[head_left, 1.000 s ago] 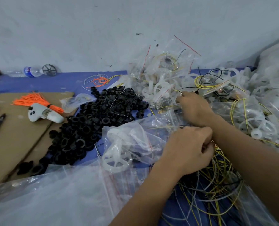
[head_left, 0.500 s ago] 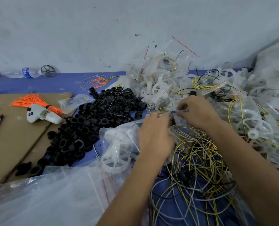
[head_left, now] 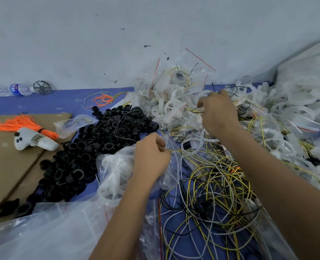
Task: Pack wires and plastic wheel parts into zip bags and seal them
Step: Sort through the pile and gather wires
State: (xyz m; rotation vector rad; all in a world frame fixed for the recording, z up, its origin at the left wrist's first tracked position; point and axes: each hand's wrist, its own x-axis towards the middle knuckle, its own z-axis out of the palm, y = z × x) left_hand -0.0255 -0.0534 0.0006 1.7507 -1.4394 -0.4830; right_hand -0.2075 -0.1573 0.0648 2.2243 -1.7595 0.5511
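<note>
My left hand (head_left: 151,158) has its fingers curled round the rim of a clear zip bag (head_left: 116,171) that holds white plastic wheel parts, near the middle of the blue table. My right hand (head_left: 218,113) is farther back, its fingers curled among black and yellow wires on a heap of packed bags (head_left: 174,94). A tangle of yellow, black and white wires (head_left: 215,188) lies loose in front of my right forearm. Black plastic rings (head_left: 99,145) form a large pile left of the bag.
White wheel parts (head_left: 290,109) are heaped at the right. Empty clear bags (head_left: 43,231) lie at the near left. Brown cardboard (head_left: 3,166) carries a white handheld tool (head_left: 33,141) and orange cable ties (head_left: 24,122). A water bottle (head_left: 16,89) lies by the wall.
My right hand has moved back and up onto the heap of bags. My left hand slid left along the bag's rim, uncovering the loose wires.
</note>
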